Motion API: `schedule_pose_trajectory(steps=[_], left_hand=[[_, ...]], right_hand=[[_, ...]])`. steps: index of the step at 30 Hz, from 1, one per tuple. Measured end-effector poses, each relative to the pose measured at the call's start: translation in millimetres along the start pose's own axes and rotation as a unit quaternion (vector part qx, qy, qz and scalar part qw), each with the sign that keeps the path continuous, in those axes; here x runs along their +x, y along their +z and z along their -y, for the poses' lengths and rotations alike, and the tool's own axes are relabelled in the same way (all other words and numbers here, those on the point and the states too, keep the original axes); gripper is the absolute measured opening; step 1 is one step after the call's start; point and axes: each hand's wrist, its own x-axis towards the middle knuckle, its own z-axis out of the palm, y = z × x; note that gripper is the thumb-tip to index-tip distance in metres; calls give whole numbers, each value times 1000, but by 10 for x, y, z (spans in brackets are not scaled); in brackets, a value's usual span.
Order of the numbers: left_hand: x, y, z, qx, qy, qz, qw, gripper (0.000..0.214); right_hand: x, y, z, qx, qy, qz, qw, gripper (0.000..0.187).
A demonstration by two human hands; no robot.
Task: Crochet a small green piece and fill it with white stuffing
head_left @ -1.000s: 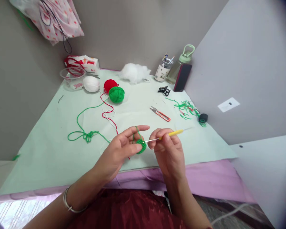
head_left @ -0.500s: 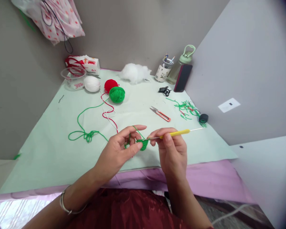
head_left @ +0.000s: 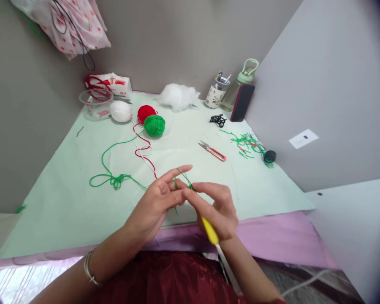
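My left hand (head_left: 160,202) pinches a small green crochet piece (head_left: 190,187), with green yarn (head_left: 114,179) looped over its raised forefinger. My right hand (head_left: 217,209) meets it from the right, fingertips on the same piece. A yellow-handled crochet hook (head_left: 210,230) is tucked in the right hand, its metal end pointing down toward my lap. The yarn trails left across the pale green table cover (head_left: 66,198) and back to a green ball of yarn (head_left: 154,125).
A red yarn ball (head_left: 145,112), a white yarn ball (head_left: 121,111), a clear bowl (head_left: 96,102), stuffing (head_left: 178,96), a pen cup (head_left: 215,95), a bottle (head_left: 240,84), a phone (head_left: 242,103), orange snips (head_left: 213,151), yarn scraps (head_left: 248,145) and a black tape roll (head_left: 270,156) lie about.
My right hand swung the hook from pointing right across the table to pointing down at my lap. Its fingers moved left onto the green piece.
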Motion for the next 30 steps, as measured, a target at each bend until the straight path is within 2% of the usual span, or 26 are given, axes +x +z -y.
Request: schedule_pose_trajectory(steps=[2,4,5,6,8,12,15,17,19,20,22,24,25,27,30], left_hand=[[13,-22,-17,-49,-35,9,998,48],[14,-43,-35,-51,-19,0,998,41],[9,-49,-41,-40,-5,-5,999,40],[1,-52,-42,-24,8,-5,1000,40],[-19,-46,-32,20,22,0,1000,40],[-42,3,13,75,57,-8,995,40],[-21,29,36,21,45,-12,999,48],[9,13,34,-41,-4,14,999,49],[39,-29,16,-87,-46,45,994,43],[50,-52,2,-100,-54,56,992,38],[57,-86,-24,-107,-49,60,991,33],[44,-93,-37,-77,-34,52,995,31],[32,-87,-37,-51,-27,48,997,31],[6,-69,-25,6,-8,48,999,32],[-19,-49,-5,45,17,59,997,39]], right_hand=[[47,7,5,80,80,-51,992,25],[114,12,12,188,159,-92,965,22],[145,16,15,233,181,-92,951,21],[169,21,17,262,189,-84,942,20],[186,37,22,276,183,-48,942,18],[103,75,48,169,135,-28,976,28],[26,83,64,42,46,-30,998,39],[20,67,59,32,32,-35,998,38],[56,40,42,108,94,-65,988,29],[82,27,30,166,140,-88,972,25],[131,17,7,284,222,-119,925,18],[154,33,-8,360,268,-111,887,16],[153,48,-11,374,274,-95,881,16],[131,82,-14,366,266,-64,889,14],[92,113,-22,344,261,-53,900,14]])
